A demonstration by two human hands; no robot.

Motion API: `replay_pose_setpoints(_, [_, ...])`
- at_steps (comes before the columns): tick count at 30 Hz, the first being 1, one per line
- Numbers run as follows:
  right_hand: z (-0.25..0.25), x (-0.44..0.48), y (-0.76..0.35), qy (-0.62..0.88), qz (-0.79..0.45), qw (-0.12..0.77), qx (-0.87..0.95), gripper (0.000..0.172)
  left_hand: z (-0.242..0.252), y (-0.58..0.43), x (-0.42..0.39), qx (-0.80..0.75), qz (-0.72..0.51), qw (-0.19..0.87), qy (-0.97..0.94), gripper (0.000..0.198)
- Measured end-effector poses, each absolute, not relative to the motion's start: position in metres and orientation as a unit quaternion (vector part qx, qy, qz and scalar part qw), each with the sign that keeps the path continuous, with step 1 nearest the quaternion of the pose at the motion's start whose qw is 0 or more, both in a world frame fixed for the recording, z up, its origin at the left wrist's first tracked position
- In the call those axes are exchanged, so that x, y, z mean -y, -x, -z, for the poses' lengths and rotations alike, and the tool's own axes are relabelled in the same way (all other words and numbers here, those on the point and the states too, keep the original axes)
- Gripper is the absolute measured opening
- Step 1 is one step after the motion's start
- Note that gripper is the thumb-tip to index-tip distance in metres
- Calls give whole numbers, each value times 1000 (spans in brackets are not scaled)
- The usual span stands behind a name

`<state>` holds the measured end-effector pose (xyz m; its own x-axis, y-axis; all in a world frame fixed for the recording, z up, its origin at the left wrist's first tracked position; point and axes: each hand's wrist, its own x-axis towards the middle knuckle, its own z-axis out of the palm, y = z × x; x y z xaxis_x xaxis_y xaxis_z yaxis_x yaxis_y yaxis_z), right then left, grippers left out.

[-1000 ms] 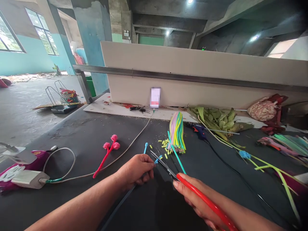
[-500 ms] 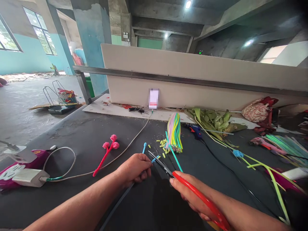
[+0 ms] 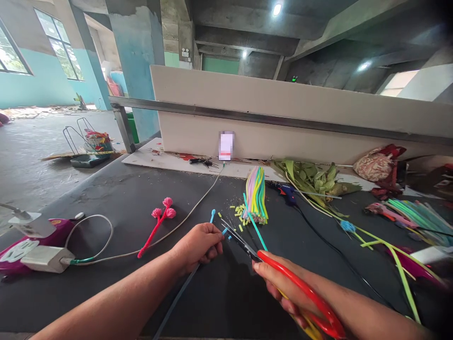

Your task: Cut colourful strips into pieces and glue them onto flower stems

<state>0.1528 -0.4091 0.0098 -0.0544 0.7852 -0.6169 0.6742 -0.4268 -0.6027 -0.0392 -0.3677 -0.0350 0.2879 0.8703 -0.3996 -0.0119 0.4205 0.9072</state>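
Note:
My left hand [image 3: 204, 243] is closed in a pinch on a light blue pipe cleaner [image 3: 213, 215]. Its curled tip rises above my fingers, and a short end sticks out to the right between the scissor blades. In my right hand [image 3: 279, 283] are scissors [image 3: 244, 243] with red handles, their blades nearly together at that blue end. A tiny blue offcut [image 3: 230, 237] shows just below the blades. Beyond the scissors a turquoise pipe cleaner [image 3: 256, 229] slants toward a bundle of pastel pipe cleaners [image 3: 257, 193], with several yellow snippets [image 3: 241, 220] beside it.
A red pipe-cleaner stem with pink balls [image 3: 155, 231] lies to the left. Chargers sit in a purple power strip [image 3: 21, 252], and a white cable [image 3: 187, 215] runs to a phone [image 3: 226, 146]. A blue glue gun [image 3: 287, 193] and green leaves [image 3: 311, 177] lie at the back right.
The scissor blades have come closer together on the blue end, and a small blue piece has come off below them. My left hand has hardly moved.

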Motion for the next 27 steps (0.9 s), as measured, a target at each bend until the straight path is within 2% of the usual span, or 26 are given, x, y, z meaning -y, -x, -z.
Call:
replay_pose_setpoints(3, [-8,406,-152,693,-525,35,493,35,35,39,367,-491,-332,685,-424,16])
replay_pose_setpoints(9, [0,408,-151,682,-438,-16,585,23,35,39,366,-485,-335,692,-418,14])
replay_pose_setpoints(18, [-4,409,-149,679,-397,-25,617,21,37,36,366,-461,-337,701,-427,26])
replay_pose_setpoints(27, [-12,410,-146,687,-392,-29,611,22,38,38,366,-467,-327,702,-428,24])
